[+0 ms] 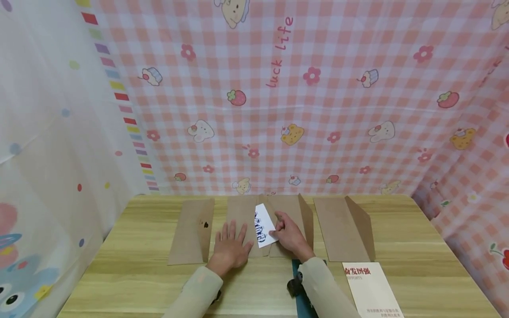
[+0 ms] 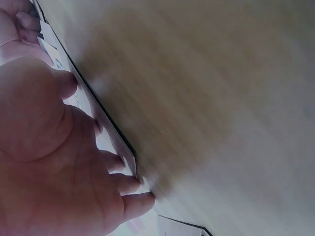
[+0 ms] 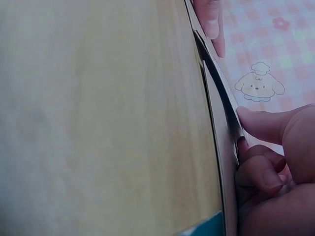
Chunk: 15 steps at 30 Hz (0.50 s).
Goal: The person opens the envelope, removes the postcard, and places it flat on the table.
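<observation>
Flat on the second brown paper envelope from the left (image 1: 240, 208) rests my left hand (image 1: 230, 248), fingers spread. My right hand (image 1: 292, 235) pinches a white card with blue print (image 1: 265, 226) between thumb and bent fingers. This card lies slanted over the right part of that envelope. In the right wrist view, the right thumb (image 3: 266, 125) presses on the card's edge, seen nearly edge-on. The left wrist view shows the left palm (image 2: 54, 147) with its fingertips along the envelope's edge. A third envelope (image 1: 283, 204) lies under the right hand.
Another brown envelope (image 1: 187, 234) lies at the left, and one more (image 1: 338, 229) at the right with its flap raised. A cream booklet with red characters (image 1: 374, 289) lies at the front right. A dark teal item (image 1: 304, 304) shows under the right forearm. Checked cloth (image 1: 254, 119) hangs behind the table.
</observation>
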{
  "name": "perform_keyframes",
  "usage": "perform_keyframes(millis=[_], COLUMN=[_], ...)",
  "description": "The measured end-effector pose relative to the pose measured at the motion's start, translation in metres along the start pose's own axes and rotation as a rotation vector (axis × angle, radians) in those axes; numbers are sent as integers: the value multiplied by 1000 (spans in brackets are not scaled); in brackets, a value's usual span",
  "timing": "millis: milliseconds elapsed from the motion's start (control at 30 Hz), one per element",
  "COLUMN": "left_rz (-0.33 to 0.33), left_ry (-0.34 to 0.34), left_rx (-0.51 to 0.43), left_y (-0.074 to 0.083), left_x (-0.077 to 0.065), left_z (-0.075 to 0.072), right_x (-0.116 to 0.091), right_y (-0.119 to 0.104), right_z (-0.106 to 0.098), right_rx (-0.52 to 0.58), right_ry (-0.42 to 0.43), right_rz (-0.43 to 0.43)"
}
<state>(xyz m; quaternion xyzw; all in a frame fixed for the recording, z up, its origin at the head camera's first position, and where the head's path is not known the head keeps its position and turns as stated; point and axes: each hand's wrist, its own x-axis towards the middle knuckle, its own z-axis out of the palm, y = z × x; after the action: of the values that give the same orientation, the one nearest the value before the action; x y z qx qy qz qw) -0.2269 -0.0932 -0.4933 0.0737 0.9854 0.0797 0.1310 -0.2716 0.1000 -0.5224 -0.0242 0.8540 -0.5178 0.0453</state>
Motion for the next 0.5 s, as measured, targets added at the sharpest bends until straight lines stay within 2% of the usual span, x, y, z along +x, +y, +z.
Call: perform_keyframes(millis=[267,367,500], left_rz=[10,2,3], left_ry=[6,-2,-3], left_rx=[-15,-12,-4], left_y=[-5,-2,-1], left_x=[6,2,1], left_z=[9,2,0], right_x=[-1,0,0], right_y=[3,3,3], right_z=[0,0,-1], right_rx=[19,47,86], right_ry=[-3,-5,-12], right_rz=[1,-8,-5])
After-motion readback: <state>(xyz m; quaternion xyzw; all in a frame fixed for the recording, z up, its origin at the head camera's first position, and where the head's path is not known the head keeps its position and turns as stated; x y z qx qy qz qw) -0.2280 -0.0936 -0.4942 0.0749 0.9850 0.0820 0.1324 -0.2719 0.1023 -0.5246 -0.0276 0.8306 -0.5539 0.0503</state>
